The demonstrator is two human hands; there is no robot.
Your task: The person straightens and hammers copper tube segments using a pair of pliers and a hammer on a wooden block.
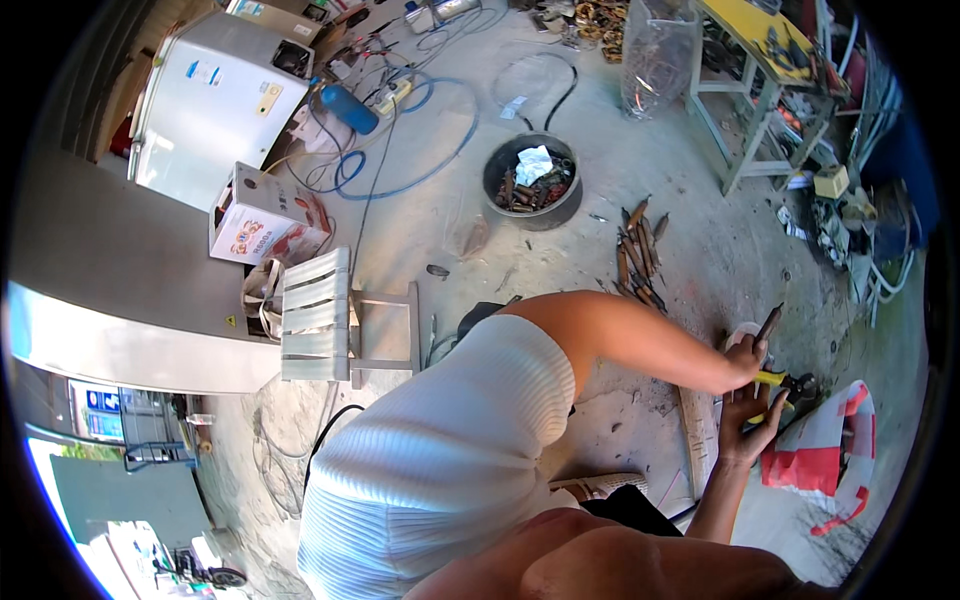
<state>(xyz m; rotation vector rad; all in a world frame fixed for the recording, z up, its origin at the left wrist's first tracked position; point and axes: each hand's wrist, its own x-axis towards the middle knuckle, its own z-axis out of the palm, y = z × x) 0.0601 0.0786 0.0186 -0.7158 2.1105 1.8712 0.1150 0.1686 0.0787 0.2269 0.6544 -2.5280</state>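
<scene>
At the right, my left hand (pixel 745 360) is closed around a dark brown tube with a tapered end (pixel 769 322), which points up and away. Just below it, my right hand (pixel 752 425) grips yellow-handled pliers (pixel 770 378), their dark head pointing right. The fingers partly hide the handles, and I cannot tell whether the jaws touch anything. Similar brown tubes lie in a loose pile (pixel 640 250) on the floor beyond my left arm. Farther off, a dark round pot (pixel 532 215) holds several more brown pieces and a crumpled white paper (pixel 533 164).
A red and white bag (pixel 800 465) stands beside my right hand. To the left are a slatted stool (pixel 315 315), a cardboard box (pixel 265 215), a white refrigerator (pixel 220 100) and a blue cylinder (pixel 348 108) among hoses. A yellow-topped table (pixel 745 25) stands at the far right.
</scene>
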